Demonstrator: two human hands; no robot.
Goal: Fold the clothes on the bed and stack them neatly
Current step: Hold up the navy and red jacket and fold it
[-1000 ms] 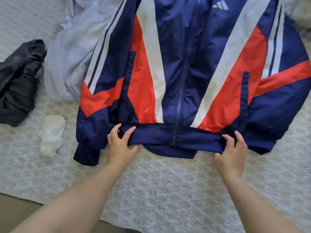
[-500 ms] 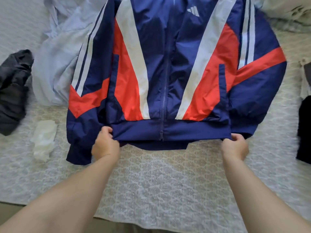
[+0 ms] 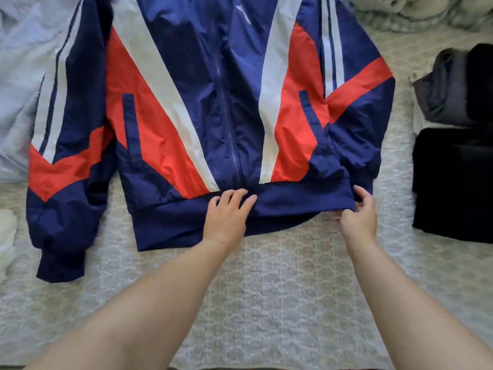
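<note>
A navy, red and white zip jacket (image 3: 213, 102) lies front up, spread flat across the patterned bedspread (image 3: 280, 276). My left hand (image 3: 226, 214) rests flat on the navy hem band near the zipper's lower end, fingers spread. My right hand (image 3: 358, 214) pinches the hem's right corner, thumb under the cloth and fingers curled over its edge. The left sleeve lies straight down the jacket's left side, cuff toward me.
Folded dark clothes (image 3: 453, 182) with a grey folded piece (image 3: 440, 86) behind them sit at the right edge. A pale blue garment (image 3: 18, 76) lies crumpled at the far left, and a white item (image 3: 5, 236) below it. Bedding (image 3: 413, 9) is bunched at the top right.
My left hand let go of the hem's left corner and moved right to lie flat by the zipper. My right hand stays at the right corner. The view shifted right, showing the folded stack.
</note>
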